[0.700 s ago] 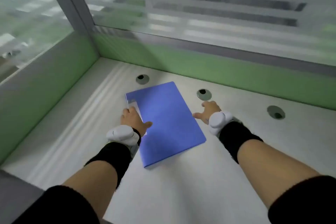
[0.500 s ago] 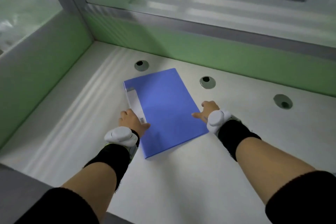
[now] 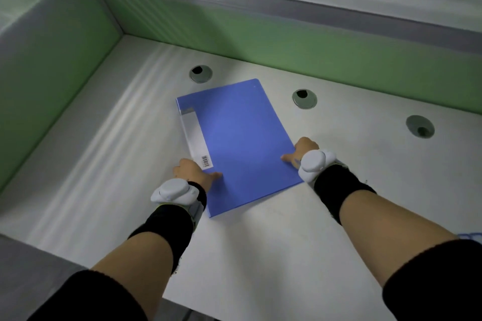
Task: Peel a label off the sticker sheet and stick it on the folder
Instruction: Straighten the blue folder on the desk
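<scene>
A blue folder point(image 3: 240, 143) lies closed and flat on the white desk point(image 3: 260, 255), turned slightly anticlockwise. A white spine label point(image 3: 194, 135) with a small barcode runs along its left edge. My left hand point(image 3: 193, 172) grips the folder's near-left edge, thumb resting on the cover. On the opposite side, my right hand point(image 3: 302, 150) holds the right edge near the lower corner, thumb also on the cover. Both wrists carry white devices and black bands. No sticker sheet is in view.
Three round cable holes point(image 3: 200, 73), point(image 3: 304, 98), point(image 3: 420, 126) sit in the desk behind and to the right of the folder. Green partition walls point(image 3: 52, 65) close the desk at the left and back. The desk's front edge runs at lower left.
Both hands have slid toward me along the folder's edges, uncovering the spine label. The folder has stayed about where it was, and the camera has tilted down.
</scene>
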Tool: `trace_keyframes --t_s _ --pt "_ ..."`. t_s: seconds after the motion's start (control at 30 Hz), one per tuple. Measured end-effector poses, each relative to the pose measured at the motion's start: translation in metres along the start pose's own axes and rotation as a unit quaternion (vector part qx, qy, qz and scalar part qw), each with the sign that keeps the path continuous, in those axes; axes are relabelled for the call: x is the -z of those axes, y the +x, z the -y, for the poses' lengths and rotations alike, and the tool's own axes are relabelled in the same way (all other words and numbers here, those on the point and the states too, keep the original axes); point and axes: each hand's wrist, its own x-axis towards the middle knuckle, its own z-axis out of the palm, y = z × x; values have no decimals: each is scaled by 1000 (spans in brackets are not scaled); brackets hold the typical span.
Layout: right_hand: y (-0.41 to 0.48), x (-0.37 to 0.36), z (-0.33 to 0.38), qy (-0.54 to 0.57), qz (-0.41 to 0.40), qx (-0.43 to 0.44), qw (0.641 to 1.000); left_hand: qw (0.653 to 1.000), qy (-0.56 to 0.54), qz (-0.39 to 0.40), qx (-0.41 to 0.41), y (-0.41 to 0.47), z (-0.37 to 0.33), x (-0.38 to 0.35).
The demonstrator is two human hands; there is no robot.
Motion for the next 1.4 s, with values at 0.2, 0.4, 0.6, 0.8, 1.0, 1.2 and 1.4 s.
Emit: trace_keyframes --t_s 0.2,0.4,0.6,0.8,1.0,1.2,1.4 --pt "-1 -3 -18 28 18 1 999 995 -94 39 -17 6 7 1" --pt "-14 7 -57 49 40 4 998 992 -87 53 -76 -4 -11 -9" --pt "-35 26 -117 74 14 -39 996 988 -22 73 -133 -33 -46 -37" --pt "-64 27 -178 97 7 -112 989 975 33 131 -174 -66 -60 -74" --pt "-92 10 -221 109 13 -129 986 963 101 152 -197 -91 -54 -99" --pt "-110 -11 -239 120 36 -151 980 960 139 153 -190 -105 -34 -107" --pt "-121 -28 -249 140 66 -137 978 949 195 147 -198 -115 -21 -108"
